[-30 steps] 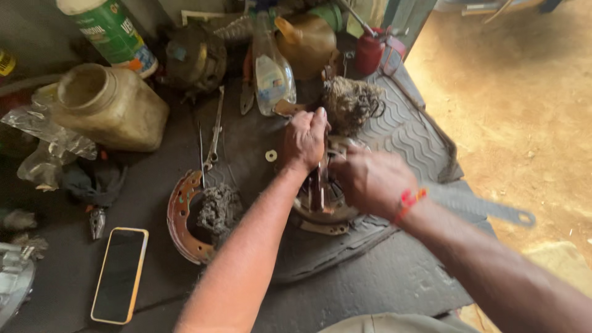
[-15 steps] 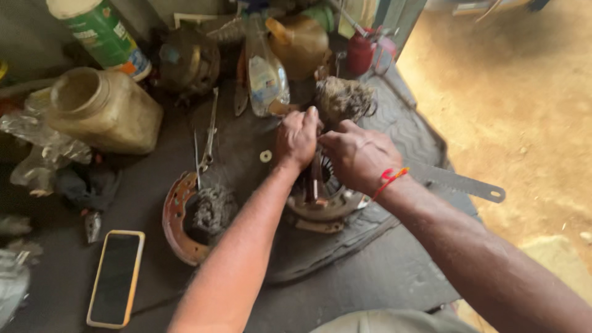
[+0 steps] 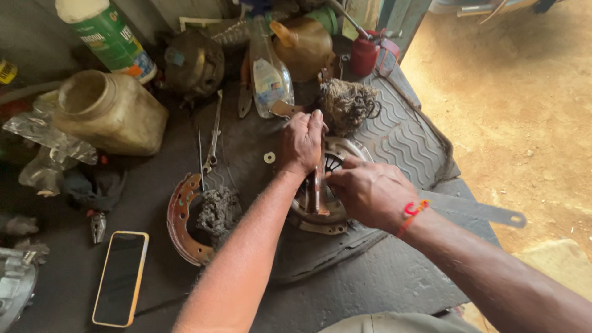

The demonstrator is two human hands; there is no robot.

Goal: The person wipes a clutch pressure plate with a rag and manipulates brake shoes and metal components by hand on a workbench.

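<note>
Seen from above at a cluttered workbench: both hands closed in over a round metal plate (image 3: pixel 346 152) lying on a ribbed rubber mat (image 3: pixel 404 139).

Left hand (image 3: pixel 301 143) at the plate's near-left edge, fingers curled shut round the top of a rusty strip (image 3: pixel 319 188) standing upright over the plate's centre. Right hand (image 3: pixel 370 192), with a red band at the wrist, on the plate's right side, fingers bent tight, thumb and forefinger pinched against the strip's lower half. Fingertips of the right hand hidden under the knuckles, so exact contact with the plate impossible to tell.

By the look of it, midway through working the strip against the plate's hub, levering or seating rather than lifting away. Called for at this point, as a judgement: a firm two-handed hold, the strip kept upright, the plate kept flat on the mat.

Around the plate: a small washer (image 3: pixel 269 158) just left of it; a tangled wad of fibre (image 3: pixel 348 103) touching its far edge; a curved brake shoe (image 3: pixel 179 216) well to its left, and a phone (image 3: pixel 120 277) further left and nearer; a flat metal bar (image 3: pixel 484 211) to its right; a cloudy plastic jar (image 3: pixel 111 114) far to its left.
</note>
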